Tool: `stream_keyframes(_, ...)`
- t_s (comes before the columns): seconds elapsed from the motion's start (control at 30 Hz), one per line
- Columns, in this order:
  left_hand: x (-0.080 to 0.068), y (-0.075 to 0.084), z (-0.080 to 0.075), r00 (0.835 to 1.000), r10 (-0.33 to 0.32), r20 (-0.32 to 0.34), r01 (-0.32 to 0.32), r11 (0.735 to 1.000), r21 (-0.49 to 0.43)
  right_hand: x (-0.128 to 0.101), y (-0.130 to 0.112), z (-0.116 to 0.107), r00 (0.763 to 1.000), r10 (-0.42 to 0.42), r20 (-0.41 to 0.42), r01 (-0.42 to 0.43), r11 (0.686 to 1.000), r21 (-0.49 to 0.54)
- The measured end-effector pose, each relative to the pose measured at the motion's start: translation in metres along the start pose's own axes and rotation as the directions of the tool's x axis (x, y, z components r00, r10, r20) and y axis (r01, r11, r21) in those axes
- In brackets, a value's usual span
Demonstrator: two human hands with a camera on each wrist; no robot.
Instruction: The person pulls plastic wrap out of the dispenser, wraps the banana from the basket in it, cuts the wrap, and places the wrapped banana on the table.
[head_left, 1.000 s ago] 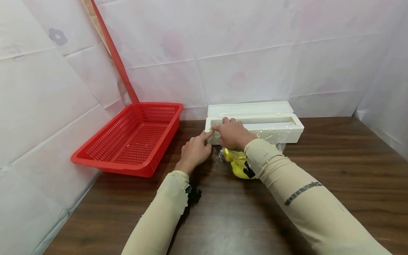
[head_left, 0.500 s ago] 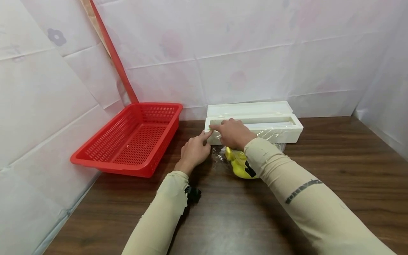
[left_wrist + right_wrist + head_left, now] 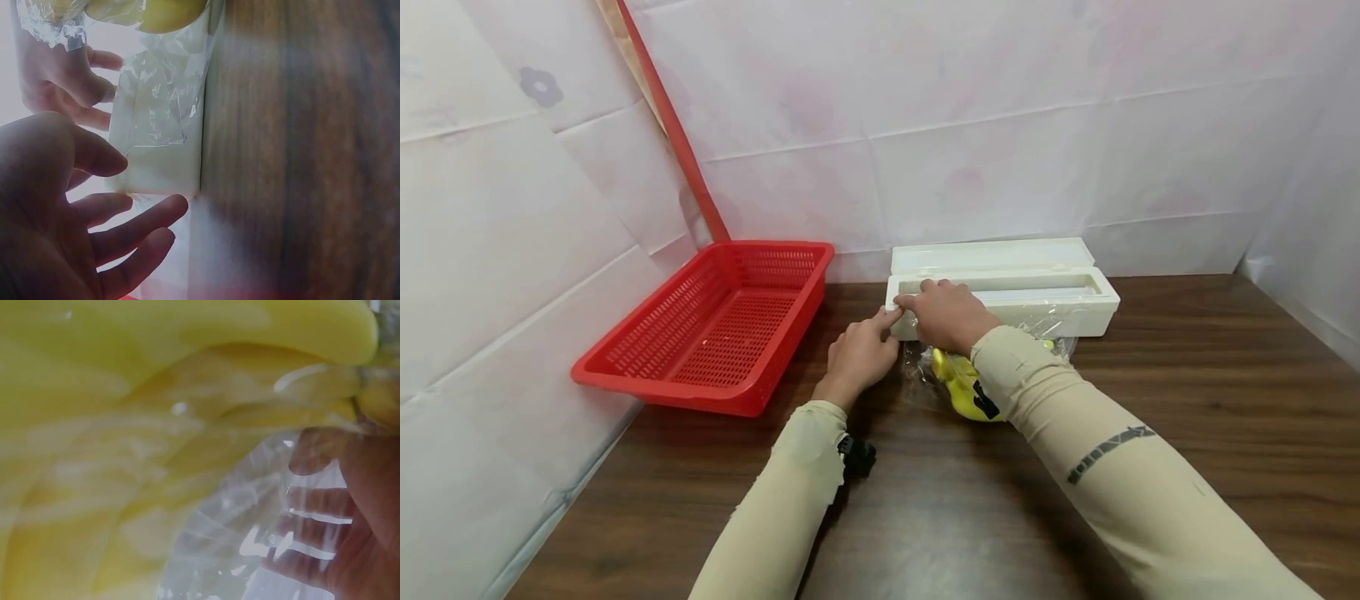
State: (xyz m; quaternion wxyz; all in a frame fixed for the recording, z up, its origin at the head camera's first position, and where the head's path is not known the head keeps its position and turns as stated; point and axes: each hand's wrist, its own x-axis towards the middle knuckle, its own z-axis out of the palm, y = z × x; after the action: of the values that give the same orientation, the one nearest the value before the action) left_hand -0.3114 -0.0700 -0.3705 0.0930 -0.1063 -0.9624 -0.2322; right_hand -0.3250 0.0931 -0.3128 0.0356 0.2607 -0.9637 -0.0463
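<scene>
A long white box (image 3: 1090,317) with its lid raised stands near the back wall, a pale roll inside; it resembles a cling film dispenser. Clear film (image 3: 164,94) hangs over its front and covers a yellow, banana-like bunch (image 3: 958,387) with a black patch. My left hand (image 3: 859,354) is at the box's left end, index finger reaching its corner, the other fingers loosely spread. Over the box's left part lies my right hand (image 3: 947,315), its index fingertip on the front rim near that corner. Film blurs the right fingers (image 3: 319,531) in the right wrist view.
A red perforated basket (image 3: 662,390) stands to the left, with a red strip (image 3: 681,154) rising behind it. Dark wood-grain tabletop (image 3: 955,517) lies in front, and white sheeting (image 3: 1000,150) hangs behind and at the sides.
Both hands stay almost in place; the right index fingertip shifts slightly at the box's left corner. A small green spot seen there earlier no longer shows. The box and basket have not moved.
</scene>
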Motion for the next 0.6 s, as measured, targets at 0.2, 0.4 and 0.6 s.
stream_keyframes(0.2,-0.0012,0.0007,-0.0002,1.0,-0.003,-0.006,0.003,1.0,0.002,-0.0001,0.0016,0.001,1.0,-0.004,-0.007,0.005,0.999,0.044)
stream_keyframes(0.4,-0.0015,-0.0012,-0.0005,1.0,-0.003,-0.01,0.003,1.0,0.003,0.0003,0.0019,0.0022,0.999,-0.017,-0.028,0.019,0.998,0.068)
stream_keyframes(0.6,-0.0015,-0.0023,-0.0004,1.0,0.002,-0.008,-0.002,1.0,-0.004,-0.0001,0.0033,0.0031,0.999,-0.022,-0.038,0.025,0.997,0.078)
